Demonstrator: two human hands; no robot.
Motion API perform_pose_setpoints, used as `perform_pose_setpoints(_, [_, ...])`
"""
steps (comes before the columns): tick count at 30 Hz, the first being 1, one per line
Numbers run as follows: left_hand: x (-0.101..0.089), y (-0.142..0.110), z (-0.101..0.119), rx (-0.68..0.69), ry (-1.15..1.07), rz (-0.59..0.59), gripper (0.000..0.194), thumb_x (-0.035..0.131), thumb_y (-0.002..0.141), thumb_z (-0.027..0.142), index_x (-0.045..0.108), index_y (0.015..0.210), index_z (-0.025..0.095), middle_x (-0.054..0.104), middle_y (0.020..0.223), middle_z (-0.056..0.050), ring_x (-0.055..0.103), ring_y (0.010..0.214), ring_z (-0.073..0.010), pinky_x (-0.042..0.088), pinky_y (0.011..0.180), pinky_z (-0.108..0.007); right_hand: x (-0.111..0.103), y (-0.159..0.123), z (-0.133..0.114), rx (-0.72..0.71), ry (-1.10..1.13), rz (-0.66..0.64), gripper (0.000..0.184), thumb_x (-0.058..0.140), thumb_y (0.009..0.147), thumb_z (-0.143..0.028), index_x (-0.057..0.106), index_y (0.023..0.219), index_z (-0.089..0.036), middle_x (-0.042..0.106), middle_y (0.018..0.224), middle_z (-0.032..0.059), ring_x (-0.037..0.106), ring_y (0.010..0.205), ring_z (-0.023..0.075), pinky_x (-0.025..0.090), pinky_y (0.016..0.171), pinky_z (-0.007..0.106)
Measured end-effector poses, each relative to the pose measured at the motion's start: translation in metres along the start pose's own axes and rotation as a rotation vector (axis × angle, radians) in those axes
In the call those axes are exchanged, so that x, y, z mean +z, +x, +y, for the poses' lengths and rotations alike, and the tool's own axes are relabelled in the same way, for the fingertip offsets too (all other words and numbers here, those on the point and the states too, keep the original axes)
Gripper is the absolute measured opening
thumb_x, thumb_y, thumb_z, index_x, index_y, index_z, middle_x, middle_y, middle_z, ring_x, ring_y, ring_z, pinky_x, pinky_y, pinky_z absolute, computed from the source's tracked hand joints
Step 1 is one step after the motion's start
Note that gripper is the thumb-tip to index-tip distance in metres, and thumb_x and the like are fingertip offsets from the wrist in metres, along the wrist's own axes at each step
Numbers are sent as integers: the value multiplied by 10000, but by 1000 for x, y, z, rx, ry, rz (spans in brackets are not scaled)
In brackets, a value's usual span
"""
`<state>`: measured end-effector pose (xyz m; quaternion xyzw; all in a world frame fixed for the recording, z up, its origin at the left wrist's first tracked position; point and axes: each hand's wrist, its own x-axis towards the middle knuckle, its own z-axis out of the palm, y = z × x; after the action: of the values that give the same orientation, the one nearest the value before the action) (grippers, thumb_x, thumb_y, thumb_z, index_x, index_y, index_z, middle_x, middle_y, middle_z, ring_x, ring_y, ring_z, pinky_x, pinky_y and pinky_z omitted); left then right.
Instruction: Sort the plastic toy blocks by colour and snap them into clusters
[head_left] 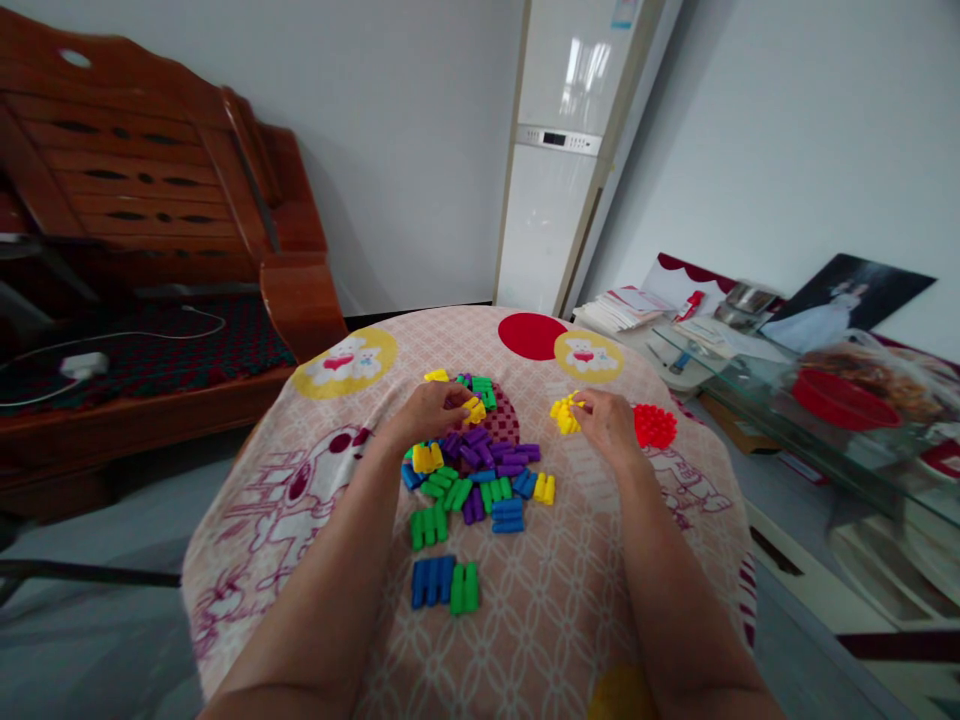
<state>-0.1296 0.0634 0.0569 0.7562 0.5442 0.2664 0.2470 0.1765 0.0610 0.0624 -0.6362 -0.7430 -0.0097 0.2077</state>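
Note:
My left hand (429, 412) reaches over the mixed pile, its fingers closed on a yellow toy building block (474, 410). At the right, my right hand (609, 424) has its thumb and fingertips pinched at the edge of a cluster of yellow blocks (566, 414); the fingers partly hide what they grip. Around and below my left hand lie purple blocks (480, 447), green blocks (429, 526) and blue blocks (508, 515), with another yellow block (427, 458) by the wrist. Nearest me, a blue group (433, 582) sits beside a green one (464, 589).
A red cluster of blocks (655, 427) lies just right of my right hand on the patterned tablecloth (525, 620). A glass-topped cabinet (787, 430) with papers and a red bowl (844, 398) stands at the right. A wooden bench (300, 300) is at the left.

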Motion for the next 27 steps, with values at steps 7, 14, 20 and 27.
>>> perform_pose_setpoints(7, [4, 3, 7, 44, -135, 69, 280, 626, 729, 379, 705, 901, 173, 730, 786, -27, 660, 727, -173, 495, 625, -245, 17, -2, -26, -133, 430, 0, 235, 580, 843, -281, 741, 978, -174, 745, 828, 50, 667, 749, 163, 484, 710, 249])
perform_pose_setpoints(14, [36, 2, 45, 195, -343, -58, 224, 614, 775, 312, 685, 923, 160, 724, 793, -45, 675, 717, -167, 530, 662, -267, 28, -10, -54, -130, 816, -192, 240, 559, 828, -336, 722, 887, -170, 660, 670, -6, 606, 601, 128, 468, 559, 217])
perform_pose_setpoints(20, [35, 7, 41, 198, -243, 79, 255, 602, 763, 246, 707, 978, 160, 741, 909, -56, 677, 800, -175, 532, 736, -279, 16, 0, -23, -20, 764, -1, 234, 577, 793, -327, 713, 882, -159, 678, 705, 8, 613, 620, 146, 474, 578, 237])
perform_pose_setpoints(27, [2, 2, 18, 73, -203, 193, 336, 598, 784, 377, 719, 994, 144, 749, 872, -64, 677, 779, -193, 527, 688, -279, 4, 32, 13, -53, 100, 118, 223, 534, 829, -189, 725, 941, -158, 728, 962, 96, 646, 890, 204, 462, 807, 285])
